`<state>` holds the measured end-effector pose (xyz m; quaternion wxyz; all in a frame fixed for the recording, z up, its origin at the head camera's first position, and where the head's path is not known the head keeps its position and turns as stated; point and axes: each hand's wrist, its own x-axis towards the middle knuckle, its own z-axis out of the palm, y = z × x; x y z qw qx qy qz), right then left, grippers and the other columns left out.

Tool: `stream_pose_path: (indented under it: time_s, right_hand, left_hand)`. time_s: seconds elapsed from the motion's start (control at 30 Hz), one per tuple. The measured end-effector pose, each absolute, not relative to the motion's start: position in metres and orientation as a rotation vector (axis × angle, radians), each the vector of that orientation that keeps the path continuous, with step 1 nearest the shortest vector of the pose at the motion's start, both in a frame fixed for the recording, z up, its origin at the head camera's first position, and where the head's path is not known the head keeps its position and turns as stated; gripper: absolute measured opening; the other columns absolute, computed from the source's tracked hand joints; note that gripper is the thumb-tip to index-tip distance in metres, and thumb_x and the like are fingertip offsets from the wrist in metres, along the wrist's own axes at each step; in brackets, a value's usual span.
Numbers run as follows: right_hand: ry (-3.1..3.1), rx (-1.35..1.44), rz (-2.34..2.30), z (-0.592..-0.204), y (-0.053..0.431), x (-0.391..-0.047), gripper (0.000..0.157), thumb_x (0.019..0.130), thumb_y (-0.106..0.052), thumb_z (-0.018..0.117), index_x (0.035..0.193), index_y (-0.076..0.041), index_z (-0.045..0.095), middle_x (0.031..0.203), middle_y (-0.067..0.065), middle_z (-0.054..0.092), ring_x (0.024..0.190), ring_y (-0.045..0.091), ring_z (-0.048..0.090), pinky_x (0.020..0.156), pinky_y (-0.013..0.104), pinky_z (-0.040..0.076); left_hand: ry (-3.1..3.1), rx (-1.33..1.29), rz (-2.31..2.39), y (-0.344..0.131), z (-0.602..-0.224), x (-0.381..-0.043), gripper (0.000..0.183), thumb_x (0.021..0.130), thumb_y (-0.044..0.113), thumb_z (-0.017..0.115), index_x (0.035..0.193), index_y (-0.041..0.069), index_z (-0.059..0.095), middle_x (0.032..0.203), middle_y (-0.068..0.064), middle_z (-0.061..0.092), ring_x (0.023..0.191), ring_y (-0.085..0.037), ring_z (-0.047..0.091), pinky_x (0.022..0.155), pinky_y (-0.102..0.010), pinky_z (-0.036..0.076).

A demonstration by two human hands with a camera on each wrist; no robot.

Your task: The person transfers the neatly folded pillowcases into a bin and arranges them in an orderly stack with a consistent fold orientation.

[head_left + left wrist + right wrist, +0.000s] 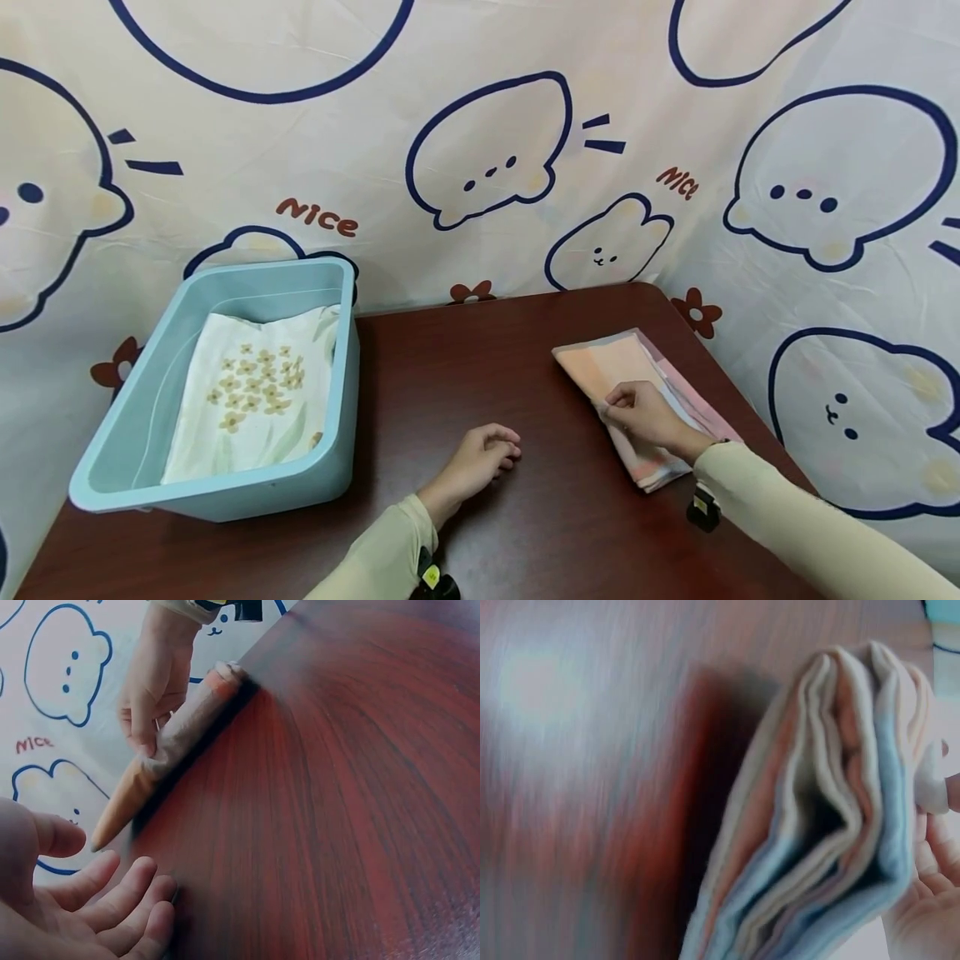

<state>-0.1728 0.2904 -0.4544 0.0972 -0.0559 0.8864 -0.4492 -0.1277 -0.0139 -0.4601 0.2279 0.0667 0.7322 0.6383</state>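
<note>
A folded cloth [609,371] in peach, pink and pale blue lies on the right side of the table. My right hand [648,414] pinches its near left edge between thumb and fingers. In the right wrist view the cloth [847,765] shows several stacked layers edge-on, with the hand [934,900] at its right side. My left hand [474,462] hovers over the middle of the table, apart from the cloth. Its fingers are loosely bent and hold nothing, as the left wrist view of that hand [90,907] also shows.
A light blue plastic tub [225,493] stands at the left of the table. Inside it lies a white cloth [255,383] with a tan flower print. The dark red-brown table [450,358] meets a cartoon-printed curtain [487,250] at the back and right.
</note>
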Motion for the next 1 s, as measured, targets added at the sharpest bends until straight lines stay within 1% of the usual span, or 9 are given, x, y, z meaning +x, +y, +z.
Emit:
stream_pose_path:
  time_s: [0.13, 0.27, 0.43, 0.57, 0.67, 0.77, 0.9, 1.0]
  right_hand:
    - [2.448, -0.112, -1.402, -0.456, 0.274, -0.165, 0.015, 0.094, -0.008, 0.065, 0.094, 0.007, 0.065, 0.067, -0.001, 0.062, 0.056, 0.006, 0.053, 0.053, 0.024, 0.051]
    - [2.330, -0.106, -1.445, -0.455, 0.254, -0.157, 0.015, 0.094, -0.010, 0.065, 0.093, 0.005, 0.062, 0.066, -0.004, 0.060, 0.057, 0.008, 0.054, 0.054, 0.026, 0.053]
    - [2.255, -0.113, -1.444, -0.456, 0.232, -0.148, 0.015, 0.095, -0.011, 0.065, 0.094, 0.002, 0.059, 0.070, 0.000, 0.061, 0.055, 0.011, 0.057, 0.055, 0.027, 0.055]
    - [2.286, -0.132, -1.424, -0.457, 0.223, -0.145, 0.016, 0.095, -0.009, 0.065, 0.098, 0.005, 0.060, 0.072, 0.002, 0.061, 0.057, 0.011, 0.055, 0.054, 0.027, 0.053]
    - [2.287, -0.127, -1.425, -0.457, 0.223, -0.146, 0.017, 0.094, -0.009, 0.065, 0.102, 0.006, 0.062, 0.074, 0.004, 0.063, 0.062, 0.012, 0.057, 0.055, 0.027, 0.053]
    - [2.245, -0.103, -1.425, -0.455, 0.228, -0.146, 0.021, 0.098, -0.014, 0.062, 0.107, 0.005, 0.063, 0.080, 0.005, 0.065, 0.070, 0.014, 0.061, 0.060, 0.028, 0.055]
    - [2.212, -0.032, -1.443, -0.453, 0.242, -0.147, 0.030, 0.103, -0.024, 0.058, 0.114, 0.003, 0.064, 0.092, 0.009, 0.069, 0.079, 0.015, 0.065, 0.069, 0.030, 0.058]
    - [2.253, 0.021, -1.463, -0.450, 0.255, -0.150, 0.035, 0.104, -0.027, 0.058, 0.117, 0.005, 0.063, 0.098, 0.010, 0.070, 0.081, 0.013, 0.067, 0.071, 0.030, 0.059]
  left_hand:
    - [2.003, 0.165, 1.755, -0.014, -0.460, -0.128, 0.029, 0.096, 0.007, 0.050, 0.118, -0.007, 0.061, 0.107, -0.023, 0.072, 0.086, -0.021, 0.068, 0.073, -0.032, 0.055]
    - [1.995, 0.120, 1.757, -0.016, -0.458, -0.128, 0.030, 0.097, 0.009, 0.049, 0.120, -0.007, 0.060, 0.108, -0.024, 0.072, 0.088, -0.025, 0.071, 0.075, -0.035, 0.058]
    - [1.992, 0.037, 1.768, -0.020, -0.456, -0.129, 0.030, 0.099, 0.010, 0.047, 0.121, -0.007, 0.059, 0.109, -0.023, 0.072, 0.089, -0.028, 0.073, 0.076, -0.037, 0.059]
    - [1.953, 0.016, 1.776, -0.018, -0.456, -0.128, 0.029, 0.102, 0.011, 0.047, 0.122, -0.008, 0.058, 0.110, -0.024, 0.072, 0.087, -0.026, 0.074, 0.074, -0.034, 0.060]
    - [1.924, 0.010, 1.782, -0.016, -0.456, -0.127, 0.029, 0.103, 0.011, 0.046, 0.122, -0.008, 0.058, 0.110, -0.024, 0.072, 0.086, -0.025, 0.074, 0.072, -0.033, 0.060]
    - [1.913, 0.010, 1.783, -0.012, -0.455, -0.126, 0.030, 0.103, 0.011, 0.046, 0.122, -0.008, 0.058, 0.112, -0.025, 0.071, 0.088, -0.026, 0.074, 0.073, -0.034, 0.061]
    - [1.915, 0.005, 1.784, -0.008, -0.454, -0.125, 0.031, 0.101, 0.012, 0.046, 0.124, -0.007, 0.058, 0.120, -0.025, 0.067, 0.093, -0.026, 0.071, 0.077, -0.035, 0.059]
    - [1.911, -0.024, 1.813, -0.005, -0.453, -0.124, 0.033, 0.101, 0.012, 0.048, 0.127, -0.006, 0.056, 0.127, -0.026, 0.062, 0.101, -0.030, 0.069, 0.082, -0.036, 0.059]
